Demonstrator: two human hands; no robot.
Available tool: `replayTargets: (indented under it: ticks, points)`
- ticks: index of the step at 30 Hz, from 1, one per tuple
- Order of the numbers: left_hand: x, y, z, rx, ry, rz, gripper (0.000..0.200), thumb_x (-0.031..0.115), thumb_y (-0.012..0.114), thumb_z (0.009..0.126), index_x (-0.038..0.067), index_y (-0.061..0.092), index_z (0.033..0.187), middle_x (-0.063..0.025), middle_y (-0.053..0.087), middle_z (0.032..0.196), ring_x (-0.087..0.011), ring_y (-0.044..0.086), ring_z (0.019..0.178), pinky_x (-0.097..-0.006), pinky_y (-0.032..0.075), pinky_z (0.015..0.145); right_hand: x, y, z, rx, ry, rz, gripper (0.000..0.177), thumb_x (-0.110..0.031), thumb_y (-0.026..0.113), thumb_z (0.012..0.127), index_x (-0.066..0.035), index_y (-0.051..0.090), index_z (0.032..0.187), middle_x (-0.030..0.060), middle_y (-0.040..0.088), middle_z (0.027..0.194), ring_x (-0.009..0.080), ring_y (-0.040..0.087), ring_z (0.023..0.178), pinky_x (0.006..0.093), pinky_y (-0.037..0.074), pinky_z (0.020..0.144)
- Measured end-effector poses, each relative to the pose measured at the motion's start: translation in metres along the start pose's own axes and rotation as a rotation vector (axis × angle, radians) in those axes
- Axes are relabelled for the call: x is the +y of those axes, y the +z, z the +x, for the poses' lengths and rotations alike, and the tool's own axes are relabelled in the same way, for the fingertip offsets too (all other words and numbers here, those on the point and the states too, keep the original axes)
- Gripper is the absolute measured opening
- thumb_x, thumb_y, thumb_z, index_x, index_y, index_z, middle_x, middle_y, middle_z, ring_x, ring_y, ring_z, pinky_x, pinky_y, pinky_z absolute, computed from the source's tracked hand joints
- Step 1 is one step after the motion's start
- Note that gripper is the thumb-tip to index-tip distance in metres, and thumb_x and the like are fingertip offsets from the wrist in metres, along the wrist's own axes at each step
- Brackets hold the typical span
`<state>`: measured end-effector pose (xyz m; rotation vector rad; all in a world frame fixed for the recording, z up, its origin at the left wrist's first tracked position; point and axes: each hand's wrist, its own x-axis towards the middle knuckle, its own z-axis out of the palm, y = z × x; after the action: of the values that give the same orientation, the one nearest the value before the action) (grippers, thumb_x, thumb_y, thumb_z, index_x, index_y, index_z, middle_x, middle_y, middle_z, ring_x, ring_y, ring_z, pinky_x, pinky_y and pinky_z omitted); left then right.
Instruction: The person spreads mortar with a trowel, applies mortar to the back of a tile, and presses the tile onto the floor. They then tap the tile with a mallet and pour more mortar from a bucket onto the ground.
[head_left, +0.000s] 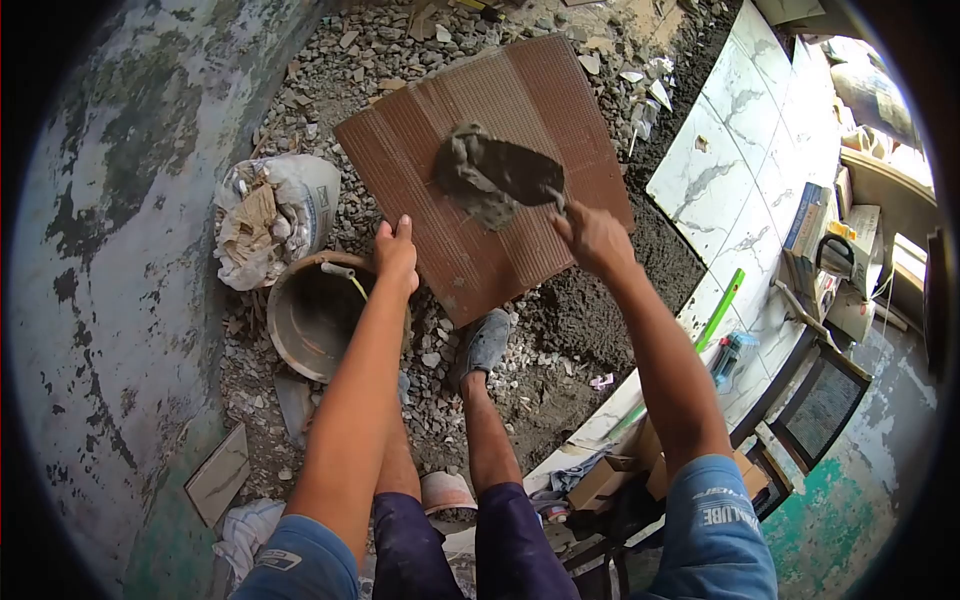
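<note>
My left hand [397, 254] grips the near left edge of a large square tile [570, 110], its ribbed reddish-brown back facing up. A trowel [522, 172] is held by its handle in my right hand [598, 240], fingers wrapped round it. The blade lies over a mound of wet grey mortar [470, 190] near the middle of the tile. Just left of my left forearm stands a bucket [290, 330] with its dark inside showing.
White marbled floor tiles [725, 140] lie at right beside spread mortar [590, 315]. Rubble [330, 70] covers the ground around my shoes. A white sack [315, 190] stands by the left wall. A green level [722, 308] and boxes [805, 230] sit farther right.
</note>
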<state>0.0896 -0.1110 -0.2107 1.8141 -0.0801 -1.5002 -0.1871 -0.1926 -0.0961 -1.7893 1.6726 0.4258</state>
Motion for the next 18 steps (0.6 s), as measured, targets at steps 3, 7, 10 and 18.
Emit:
replayTargets:
  ticks: [3, 7, 10, 18]
  points:
    - [-0.005, -0.007, 0.008, -0.069, -0.083, -0.059, 0.035, 0.028, 0.051, 0.098, 0.007, 0.046, 0.126, -0.0113, 0.048, 0.137, -0.0309, 0.044, 0.126, -0.0555, 0.03, 0.101, 0.015, -0.009, 0.036, 0.02, 0.001, -0.004, 0.048, -0.052, 0.045, 0.094, -0.01, 0.063, 0.11, 0.021, 0.067, 0.087, 0.0393, 0.066, 0.084, 0.0499, 0.051, 0.075]
    - [-0.007, -0.009, 0.005, -0.141, -0.057, -0.133, 0.035, 0.03, 0.053, 0.098, 0.01, 0.047, 0.125, -0.0093, 0.048, 0.137, -0.0339, 0.042, 0.127, -0.0678, 0.026, 0.096, 0.029, -0.01, 0.048, -0.073, -0.02, 0.12, 0.054, -0.054, 0.044, 0.094, -0.004, 0.064, 0.102, 0.0226, 0.067, 0.087, 0.04, 0.065, 0.084, 0.0488, 0.05, 0.078]
    - [-0.008, -0.013, 0.013, -0.137, -0.099, -0.066, 0.035, 0.031, 0.053, 0.097, 0.01, 0.046, 0.125, -0.0085, 0.048, 0.137, -0.0332, 0.042, 0.127, -0.065, 0.027, 0.095, 0.026, -0.008, 0.022, -0.24, 0.057, 0.277, 0.056, -0.052, 0.044, 0.095, 0.0, 0.063, 0.098, 0.0255, 0.065, 0.083, 0.0429, 0.063, 0.084, 0.0492, 0.049, 0.078]
    - [-0.006, -0.012, 0.006, -0.182, -0.096, -0.103, 0.041, 0.035, 0.055, 0.096, 0.011, 0.044, 0.128, -0.0086, 0.045, 0.14, -0.0339, 0.038, 0.13, -0.0641, 0.024, 0.097, -0.004, -0.037, 0.028, 0.027, 0.029, 0.171, 0.049, -0.044, 0.045, 0.096, 0.0, 0.064, 0.103, 0.0294, 0.064, 0.091, 0.0462, 0.061, 0.09, 0.0493, 0.049, 0.079]
